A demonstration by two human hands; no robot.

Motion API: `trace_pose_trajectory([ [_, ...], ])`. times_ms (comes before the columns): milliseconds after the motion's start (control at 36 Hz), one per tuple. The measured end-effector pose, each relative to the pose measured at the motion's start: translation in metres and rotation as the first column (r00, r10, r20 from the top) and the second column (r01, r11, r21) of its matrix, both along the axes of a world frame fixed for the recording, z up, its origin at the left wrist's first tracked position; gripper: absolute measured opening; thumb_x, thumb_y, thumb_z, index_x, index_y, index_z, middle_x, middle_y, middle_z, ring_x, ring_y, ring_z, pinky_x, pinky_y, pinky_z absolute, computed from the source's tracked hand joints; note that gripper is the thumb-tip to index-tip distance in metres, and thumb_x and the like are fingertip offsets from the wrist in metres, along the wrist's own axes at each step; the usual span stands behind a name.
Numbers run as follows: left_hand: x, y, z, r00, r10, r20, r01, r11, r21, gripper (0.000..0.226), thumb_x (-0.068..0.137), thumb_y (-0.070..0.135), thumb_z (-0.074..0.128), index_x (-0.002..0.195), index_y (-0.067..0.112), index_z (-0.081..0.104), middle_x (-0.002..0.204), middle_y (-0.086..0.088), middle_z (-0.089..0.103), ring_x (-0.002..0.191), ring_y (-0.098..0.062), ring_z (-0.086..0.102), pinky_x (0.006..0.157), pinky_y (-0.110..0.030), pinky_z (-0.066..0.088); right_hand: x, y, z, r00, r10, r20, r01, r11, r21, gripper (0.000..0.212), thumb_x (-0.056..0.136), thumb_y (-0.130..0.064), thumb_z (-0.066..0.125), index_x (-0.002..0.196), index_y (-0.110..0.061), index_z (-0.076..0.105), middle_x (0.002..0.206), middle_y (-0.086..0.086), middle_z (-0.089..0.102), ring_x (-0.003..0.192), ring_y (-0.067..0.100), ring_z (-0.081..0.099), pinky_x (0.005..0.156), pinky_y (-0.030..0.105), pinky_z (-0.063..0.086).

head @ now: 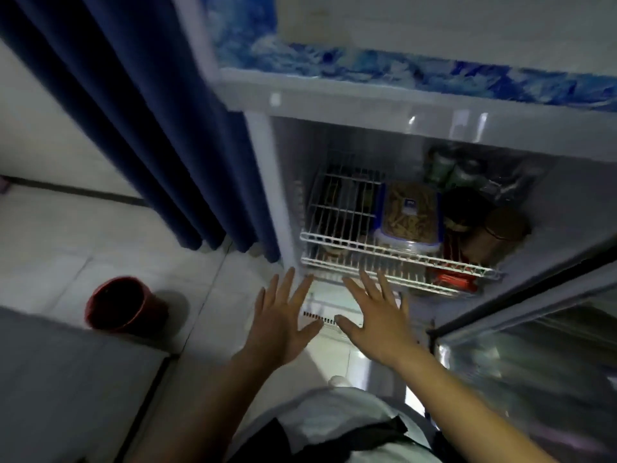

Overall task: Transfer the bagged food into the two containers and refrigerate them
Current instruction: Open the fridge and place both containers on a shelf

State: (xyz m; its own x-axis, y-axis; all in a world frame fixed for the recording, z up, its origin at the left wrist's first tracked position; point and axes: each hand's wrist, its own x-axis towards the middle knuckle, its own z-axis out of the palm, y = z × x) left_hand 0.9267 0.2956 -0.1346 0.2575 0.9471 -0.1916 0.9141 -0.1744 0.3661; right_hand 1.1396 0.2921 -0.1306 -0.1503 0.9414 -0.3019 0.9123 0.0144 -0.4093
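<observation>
A small fridge (334, 101) stands open in front of me. On its white wire shelf (400, 252) rests a clear lidded container (409, 215) filled with brownish stick-shaped food. My left hand (283, 315) and my right hand (377, 315) hover side by side just below the shelf's front edge, palms down, fingers spread, holding nothing. A second container is not clearly distinguishable among the items on the shelf.
The fridge door (534, 345) hangs open at the right. Jars (447, 168), a brown lidded tub (500, 232) and a red packet (454, 279) fill the shelf's right side. A blue curtain (133, 111) hangs at left; a red bucket (120, 302) sits on the tiled floor.
</observation>
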Motion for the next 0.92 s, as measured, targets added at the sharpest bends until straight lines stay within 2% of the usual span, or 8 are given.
trace_pose_trajectory([
  [111,-0.076,-0.058,0.020,0.969,0.242,-0.046,-0.244,0.969,-0.045,0.080,0.094,0.075,0.034,0.158,0.045,-0.003,0.169,0.004,-0.013,0.156,-0.024,-0.014,0.124,-0.048,-0.004,-0.077,-0.023,0.024,0.982,0.183,-0.034,-0.182,0.983,0.028,0.070,0.095,-0.069,0.037,0.155,-0.050,0.006,0.167,-0.015,-0.007,0.153,0.014,-0.016,0.121,0.052,-0.005],
  [222,-0.150,-0.138,0.040,0.872,0.489,0.009,-0.486,0.870,-0.085,0.077,0.093,0.077,0.027,0.155,0.051,-0.009,0.168,0.007,-0.018,0.154,-0.023,-0.019,0.125,-0.050,-0.006,-0.156,-0.054,0.041,0.930,0.368,-0.011,-0.368,0.929,0.039,0.070,0.091,-0.076,0.031,0.152,-0.054,0.004,0.167,-0.017,-0.005,0.153,0.013,-0.014,0.121,0.052,-0.002],
  [333,-0.221,-0.229,0.046,0.719,0.694,0.038,-0.690,0.720,-0.080,0.078,0.088,0.081,0.023,0.155,0.052,-0.004,0.169,0.009,-0.011,0.156,-0.021,-0.012,0.125,-0.045,-0.005,-0.241,-0.099,0.052,0.875,0.482,-0.050,-0.479,0.875,0.070,0.070,0.091,-0.074,0.038,0.152,-0.055,0.009,0.167,-0.018,-0.003,0.153,0.012,-0.011,0.122,0.051,0.003],
  [444,-0.283,-0.317,0.038,0.508,0.855,0.108,-0.847,0.518,-0.116,0.093,0.073,0.088,0.015,0.156,0.048,0.007,0.170,0.008,0.002,0.157,-0.023,-0.002,0.126,-0.045,0.007,-0.326,-0.152,0.051,0.778,0.627,-0.036,-0.625,0.779,0.052,0.071,0.093,-0.067,0.043,0.154,-0.051,0.010,0.167,-0.017,-0.008,0.152,0.012,-0.016,0.121,0.050,0.000],
  [583,-0.340,-0.411,0.034,0.283,0.947,0.155,-0.937,0.307,-0.166,0.081,0.087,0.078,0.036,0.156,0.049,0.005,0.170,0.009,0.000,0.156,-0.023,-0.004,0.125,-0.043,0.004,-0.416,-0.211,0.052,0.660,0.751,-0.021,-0.751,0.660,0.007,0.072,0.093,-0.071,0.038,0.153,-0.053,0.003,0.167,-0.015,-0.010,0.152,0.012,-0.016,0.122,0.048,0.000],
  [667,-0.365,-0.449,0.040,0.168,0.966,0.196,-0.956,0.208,-0.206,0.079,0.092,0.071,0.045,0.157,0.049,0.006,0.169,0.011,-0.001,0.156,-0.021,-0.004,0.124,-0.041,0.005,-0.455,-0.237,0.062,0.573,0.820,0.002,-0.820,0.572,0.028,0.068,0.092,-0.070,0.038,0.144,-0.062,-0.005,0.166,-0.016,-0.010,0.153,0.012,-0.013,0.122,0.048,0.003],
  [833,-0.419,-0.487,0.045,0.010,0.958,0.287,-0.976,0.072,-0.207,0.080,0.091,0.067,0.051,0.156,0.049,0.009,0.169,0.012,0.000,0.156,-0.019,-0.003,0.126,-0.043,0.011,-0.534,-0.267,0.077,0.421,0.906,-0.038,-0.902,0.422,0.087,0.062,0.092,-0.070,0.041,0.135,-0.071,-0.004,0.156,-0.031,-0.020,0.147,0.000,-0.023,0.120,0.041,-0.002],
  [917,-0.447,-0.499,0.048,-0.072,0.943,0.325,-0.978,-0.003,-0.211,0.081,0.090,0.068,0.051,0.156,0.052,0.008,0.168,0.016,-0.002,0.156,-0.017,-0.005,0.126,-0.046,0.010,-0.580,-0.279,0.079,0.309,0.948,-0.073,-0.942,0.316,0.113,0.063,0.093,-0.069,0.040,0.140,-0.069,-0.001,0.154,-0.034,-0.024,0.143,-0.003,-0.030,0.120,0.040,-0.004],
])
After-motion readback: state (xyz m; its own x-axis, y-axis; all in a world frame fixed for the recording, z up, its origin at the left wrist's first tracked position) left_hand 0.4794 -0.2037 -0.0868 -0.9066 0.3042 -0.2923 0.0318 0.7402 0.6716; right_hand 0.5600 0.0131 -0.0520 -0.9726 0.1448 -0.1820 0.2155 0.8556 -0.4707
